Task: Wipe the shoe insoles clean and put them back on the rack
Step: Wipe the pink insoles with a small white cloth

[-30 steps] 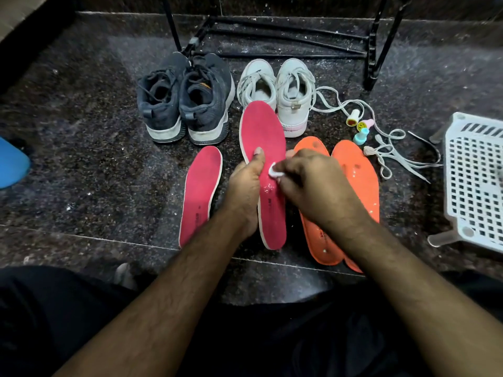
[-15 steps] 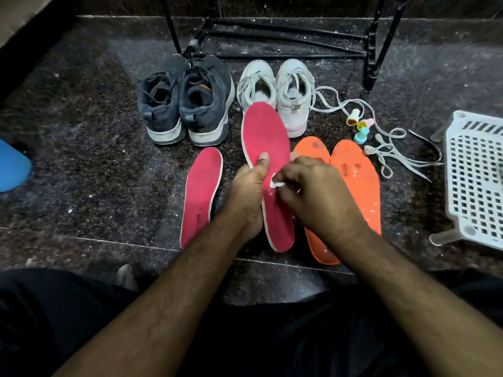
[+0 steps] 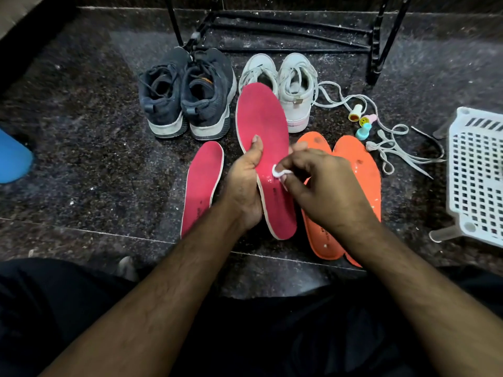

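My left hand [image 3: 245, 183] grips a pink insole [image 3: 262, 118] by its left edge, thumb on top, holding it lifted above the floor. My right hand [image 3: 321, 189] pinches a small white cotton pad [image 3: 278, 171] against the middle of that insole, where the surface looks wet. A second pink insole [image 3: 201, 180] lies flat on the floor to the left. Two orange insoles [image 3: 356, 164] lie side by side on the right, partly under my right hand and arm. The black metal shoe rack [image 3: 283, 23] stands at the back.
Dark sneakers [image 3: 187, 93] and white sneakers [image 3: 283, 77] stand in front of the rack. Loose white laces [image 3: 392, 148] and three small coloured bottles [image 3: 363, 123] lie to the right. A white plastic basket [image 3: 473, 175] sits far right, a blue object [image 3: 13, 159] far left.
My right hand has shifted the cotton pad slightly along the middle of the held pink insole. The left hand keeps the same grip, and the view has tilted a little.
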Available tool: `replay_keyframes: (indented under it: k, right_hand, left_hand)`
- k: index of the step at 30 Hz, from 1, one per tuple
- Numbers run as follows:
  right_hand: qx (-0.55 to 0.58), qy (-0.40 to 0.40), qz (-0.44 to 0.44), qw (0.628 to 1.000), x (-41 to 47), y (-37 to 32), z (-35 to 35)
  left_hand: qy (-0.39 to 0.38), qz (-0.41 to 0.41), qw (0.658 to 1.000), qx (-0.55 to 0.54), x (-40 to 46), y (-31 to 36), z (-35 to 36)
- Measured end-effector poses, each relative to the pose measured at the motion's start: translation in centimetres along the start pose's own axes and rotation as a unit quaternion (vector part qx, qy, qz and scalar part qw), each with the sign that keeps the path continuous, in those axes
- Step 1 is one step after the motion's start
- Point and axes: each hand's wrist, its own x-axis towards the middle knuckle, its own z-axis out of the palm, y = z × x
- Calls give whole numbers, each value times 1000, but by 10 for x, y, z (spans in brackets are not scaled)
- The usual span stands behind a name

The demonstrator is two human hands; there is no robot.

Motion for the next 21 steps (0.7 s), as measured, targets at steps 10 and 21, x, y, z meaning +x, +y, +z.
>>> replay_keyframes:
  k: [10, 21]
  right_hand:
    - [22, -64, 35, 997, -9, -17, 13]
    - [-21, -24, 36, 999, 4, -10, 11]
  left_hand:
    - [24, 22, 999, -6, 0, 7, -6]
    - [32, 19, 999, -11, -3, -4, 1]
